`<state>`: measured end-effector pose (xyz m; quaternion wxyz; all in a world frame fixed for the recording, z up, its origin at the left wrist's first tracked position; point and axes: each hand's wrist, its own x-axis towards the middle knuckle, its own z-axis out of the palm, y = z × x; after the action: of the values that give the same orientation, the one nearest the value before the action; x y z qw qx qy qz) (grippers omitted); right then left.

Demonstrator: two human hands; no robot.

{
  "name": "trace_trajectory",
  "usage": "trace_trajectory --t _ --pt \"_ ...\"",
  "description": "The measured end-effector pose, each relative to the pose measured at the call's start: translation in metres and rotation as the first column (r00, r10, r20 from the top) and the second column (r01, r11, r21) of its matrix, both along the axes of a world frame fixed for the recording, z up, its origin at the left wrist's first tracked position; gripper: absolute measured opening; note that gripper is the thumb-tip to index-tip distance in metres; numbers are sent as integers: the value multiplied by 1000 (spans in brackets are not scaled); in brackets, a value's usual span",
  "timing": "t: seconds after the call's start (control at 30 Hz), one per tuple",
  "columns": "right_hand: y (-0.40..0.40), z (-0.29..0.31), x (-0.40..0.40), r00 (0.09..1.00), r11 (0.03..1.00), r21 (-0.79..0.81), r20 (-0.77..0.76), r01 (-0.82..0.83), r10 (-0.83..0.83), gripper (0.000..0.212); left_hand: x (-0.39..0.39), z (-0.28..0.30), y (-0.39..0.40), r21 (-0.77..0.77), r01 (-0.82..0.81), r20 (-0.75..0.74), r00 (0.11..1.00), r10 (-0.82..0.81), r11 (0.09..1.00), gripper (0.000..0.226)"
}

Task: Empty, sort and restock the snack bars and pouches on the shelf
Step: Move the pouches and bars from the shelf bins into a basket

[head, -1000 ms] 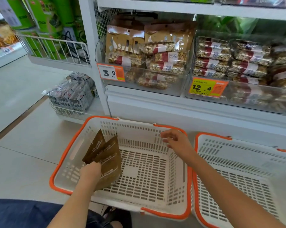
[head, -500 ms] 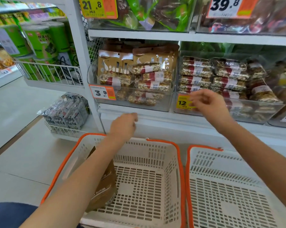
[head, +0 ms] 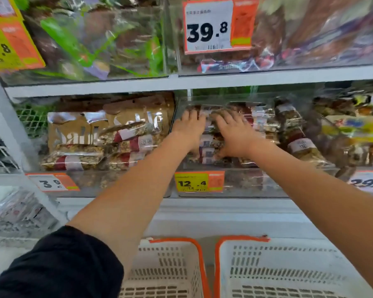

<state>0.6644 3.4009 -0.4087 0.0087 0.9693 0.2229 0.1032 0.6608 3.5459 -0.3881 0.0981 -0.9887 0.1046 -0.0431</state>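
At frame centre, the left hand [head: 190, 127] and right hand [head: 235, 134] are laid side by side on the bars [head: 211, 145] in the 12.4 bin [head: 245, 181], fingers apparently curled over the stack, though blurred, so several can be lifted together. 2 baskets [head: 267, 265] are set below to receive them.

snack bars [head: 211, 145]: wrapped in clear, glossy film with matt red-and-white paper bands
pouches [head: 78, 130]: left of the snack bars, matt brown with shiny silver tops
bin [head: 245, 181]: clear, glossy plastic around the snack bars
baskets [head: 288, 265]: below, matt white perforated plastic, orange rims
shelf [head: 202, 81]: smooth, white-painted
sleeve [head: 59, 265]: matt black cloth
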Motion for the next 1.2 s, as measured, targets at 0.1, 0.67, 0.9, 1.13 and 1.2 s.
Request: trace_trajectory --t 0.1,0.67,0.9,1.13,1.2 --pt "8 -6 11 999 985 -172 48 21 -13 112 15 6 2 78 12 -106 994 -4 997 101" --pt "5 47 -67 983 1000 1 184 -27 27 86 -65 49 15 156 127 251 954 -163 980 94" --pt "39 31 -173 978 982 -1 94 -188 187 78 -193 28 55 125 56 168 983 -76 991 73" --pt "94 -165 -261 813 957 23 -522 -288 257 73 -292 -164 92 -105 -181 -526 845 100 978 62" --pt "99 -206 -279 773 965 33 -593 -259 228 73 -305 -209 99 -97 -170 -592 802 81 981 62"
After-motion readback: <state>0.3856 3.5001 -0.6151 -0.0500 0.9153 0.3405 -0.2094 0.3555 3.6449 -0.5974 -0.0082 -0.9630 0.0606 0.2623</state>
